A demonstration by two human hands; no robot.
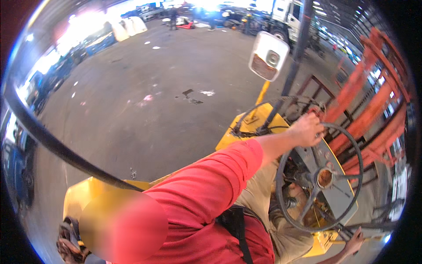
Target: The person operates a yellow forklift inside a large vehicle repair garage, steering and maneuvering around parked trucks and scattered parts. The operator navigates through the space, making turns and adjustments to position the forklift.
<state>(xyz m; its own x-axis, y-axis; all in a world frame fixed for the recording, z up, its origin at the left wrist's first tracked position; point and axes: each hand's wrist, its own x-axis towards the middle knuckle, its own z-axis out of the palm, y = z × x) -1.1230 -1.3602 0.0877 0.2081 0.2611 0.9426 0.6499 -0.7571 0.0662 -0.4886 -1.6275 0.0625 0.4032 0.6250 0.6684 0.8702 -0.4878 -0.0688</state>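
Red sleeve [202, 180], outstretched: our left hand [307, 130] curled closed round the steering wheel [324, 177]; right hand [354, 243] lowered, hold we cannot tell.

Hands: two are showing, one left hand [308, 129], one right hand [354, 241].
Steering wheel [325, 177]: one is showing.
Dark posts [297, 48]: two are rising.
White panel [265, 46]: one is showing.
White truck at upper right [281, 9]: one is standing.

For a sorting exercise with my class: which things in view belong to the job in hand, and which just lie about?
In use:
steering wheel, left hand on its rim
yellow bodywork
orange mast

Just standing about:
white truck, far off
low red object, too blurred to name
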